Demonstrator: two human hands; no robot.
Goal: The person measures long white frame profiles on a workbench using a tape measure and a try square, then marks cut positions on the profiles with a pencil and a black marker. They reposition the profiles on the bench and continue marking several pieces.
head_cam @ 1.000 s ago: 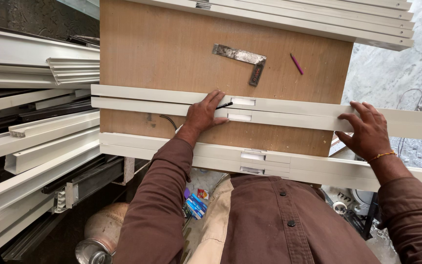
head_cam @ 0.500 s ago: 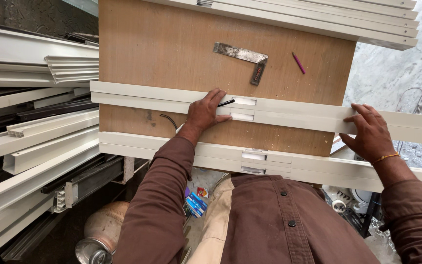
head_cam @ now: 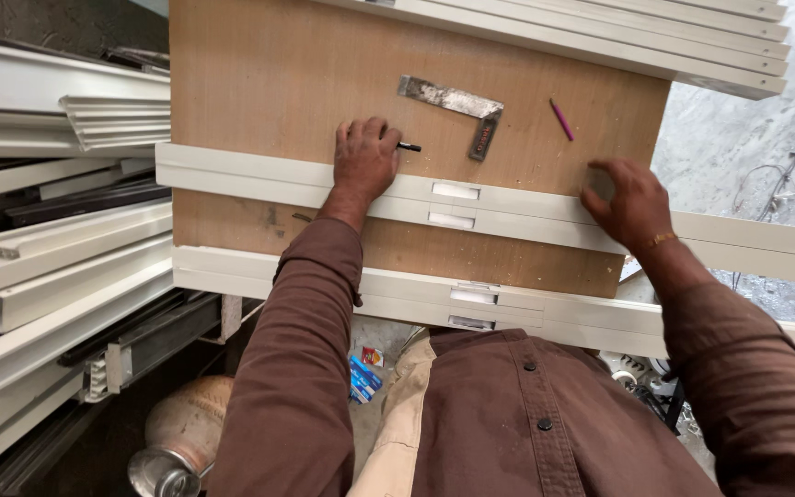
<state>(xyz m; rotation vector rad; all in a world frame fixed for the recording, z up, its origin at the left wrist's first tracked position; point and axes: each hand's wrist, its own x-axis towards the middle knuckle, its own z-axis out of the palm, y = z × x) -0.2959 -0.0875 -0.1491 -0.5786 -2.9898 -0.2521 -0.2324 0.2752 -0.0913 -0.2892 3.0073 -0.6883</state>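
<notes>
A long white plastic profile (head_cam: 508, 207) lies across a brown wooden board (head_cam: 259, 83). My left hand (head_cam: 365, 161) rests over its far edge, fingers curled around a small dark pencil-like tool (head_cam: 409, 146) whose tip pokes out to the right. My right hand (head_cam: 627, 202) sits further right on the same profile with its fingers bent and apart, holding nothing. A second white profile (head_cam: 324, 281) lies along the board's near edge, close to my body.
A metal try square (head_cam: 453, 99) and a pink pencil (head_cam: 561, 120) lie on the board beyond my hands. More white profiles are stacked at the far edge (head_cam: 646, 37) and on the left (head_cam: 48, 129). A metal pot (head_cam: 177, 442) and blue packets (head_cam: 361, 377) lie on the floor.
My left hand has slid away from me, onto the far edge of the profile. My right hand has shifted left along it and opened its fingers.
</notes>
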